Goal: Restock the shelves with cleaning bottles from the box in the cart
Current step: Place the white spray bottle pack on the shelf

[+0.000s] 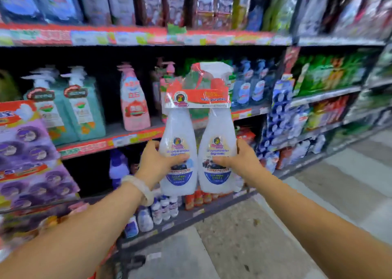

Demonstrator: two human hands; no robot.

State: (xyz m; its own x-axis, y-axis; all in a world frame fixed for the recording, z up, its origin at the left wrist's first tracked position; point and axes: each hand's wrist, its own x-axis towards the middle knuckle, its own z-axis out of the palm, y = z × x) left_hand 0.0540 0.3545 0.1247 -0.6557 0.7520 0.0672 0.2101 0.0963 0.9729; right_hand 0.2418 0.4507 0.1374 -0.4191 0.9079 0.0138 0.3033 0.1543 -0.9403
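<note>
Two hands, left hand (158, 162) and right hand (237, 157), grip the twin-pack of spray bottles (198, 149) before the middle shelf (131, 139); its loose wrap could slip, dropping one bottle.

We hold a twin-pack (198, 130) of white spray bottles upright before the shelf (110, 139), joined at the necks by a red wrapper.

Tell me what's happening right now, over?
Left hand and right hand each in a grip on the twin-pack of spray bottles. Pack upright, held out toward the shelves. Nothing between pack and shelf.
</note>
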